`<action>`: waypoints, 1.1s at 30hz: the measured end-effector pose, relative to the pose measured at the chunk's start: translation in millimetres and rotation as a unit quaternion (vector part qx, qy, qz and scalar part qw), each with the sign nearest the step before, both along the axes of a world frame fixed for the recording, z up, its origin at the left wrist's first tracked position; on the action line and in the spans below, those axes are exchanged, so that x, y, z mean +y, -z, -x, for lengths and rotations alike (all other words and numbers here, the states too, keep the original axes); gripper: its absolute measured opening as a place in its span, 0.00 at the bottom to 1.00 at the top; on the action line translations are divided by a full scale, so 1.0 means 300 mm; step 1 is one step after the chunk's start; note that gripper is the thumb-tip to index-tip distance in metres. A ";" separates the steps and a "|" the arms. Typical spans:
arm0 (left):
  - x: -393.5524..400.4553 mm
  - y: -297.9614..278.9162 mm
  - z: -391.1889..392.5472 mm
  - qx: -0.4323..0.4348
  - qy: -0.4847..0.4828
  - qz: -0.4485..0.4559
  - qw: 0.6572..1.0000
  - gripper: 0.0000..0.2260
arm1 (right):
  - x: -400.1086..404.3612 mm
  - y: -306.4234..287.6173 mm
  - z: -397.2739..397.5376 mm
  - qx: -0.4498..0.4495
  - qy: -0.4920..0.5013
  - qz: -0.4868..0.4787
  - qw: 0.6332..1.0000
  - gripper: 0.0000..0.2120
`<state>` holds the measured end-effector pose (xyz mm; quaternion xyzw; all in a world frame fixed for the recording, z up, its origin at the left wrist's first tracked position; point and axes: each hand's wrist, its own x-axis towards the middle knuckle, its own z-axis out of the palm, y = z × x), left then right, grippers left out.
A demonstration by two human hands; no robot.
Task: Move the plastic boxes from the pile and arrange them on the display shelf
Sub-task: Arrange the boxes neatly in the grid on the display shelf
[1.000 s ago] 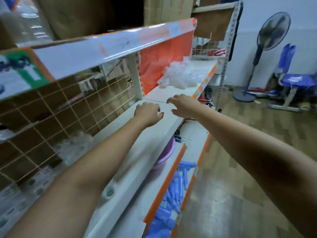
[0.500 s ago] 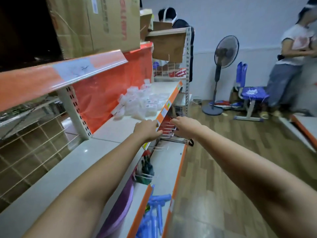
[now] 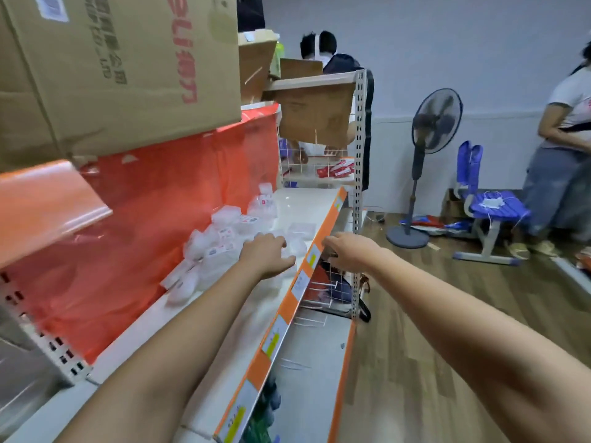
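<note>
Plastic boxes heaped against red backing, cardboard box overhead.

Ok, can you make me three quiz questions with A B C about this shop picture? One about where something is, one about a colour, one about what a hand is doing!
1. Where is the pile of plastic boxes?
A. on the floor
B. on the white shelf
C. on the chair

2. What colour is the chair?
A. blue
B. green
C. yellow

3. What does the left hand hold?
A. a box
B. a fan
C. nothing

Answers:
1 B, the boxes lie against the red backing.
2 A, seat and back are blue.
3 C, it reaches over the boxes, gripping none.
</note>
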<state>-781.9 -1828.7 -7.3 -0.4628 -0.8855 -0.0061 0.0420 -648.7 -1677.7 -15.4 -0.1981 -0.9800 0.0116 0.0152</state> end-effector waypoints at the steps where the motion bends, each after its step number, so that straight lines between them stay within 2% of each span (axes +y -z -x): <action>1: 0.027 -0.006 0.043 -0.003 -0.010 0.001 1.000 0.23 | 0.042 0.000 0.039 -0.001 -0.002 0.004 1.000 0.23; 7: 0.142 -0.001 0.266 -0.012 -0.069 0.011 0.997 0.22 | 0.248 0.063 0.247 -0.032 -0.025 0.015 0.999 0.22; 16: 0.319 0.041 0.548 -0.077 -0.244 -0.080 0.963 0.24 | 0.514 0.193 0.613 -0.032 -0.141 0.027 0.989 0.23; 21: 0.376 0.094 0.615 -0.110 -0.319 -0.077 0.938 0.27 | 0.589 0.252 0.719 -0.032 -0.190 0.097 0.976 0.23; 27: 0.451 0.151 0.599 -0.054 -0.398 -0.094 0.911 0.27 | 0.617 0.303 0.765 0.003 -0.208 0.164 0.964 0.27; 33: 0.533 0.166 0.583 -0.075 -0.443 -0.134 0.883 0.29 | 0.649 0.320 0.787 0.034 -0.223 0.261 0.939 0.28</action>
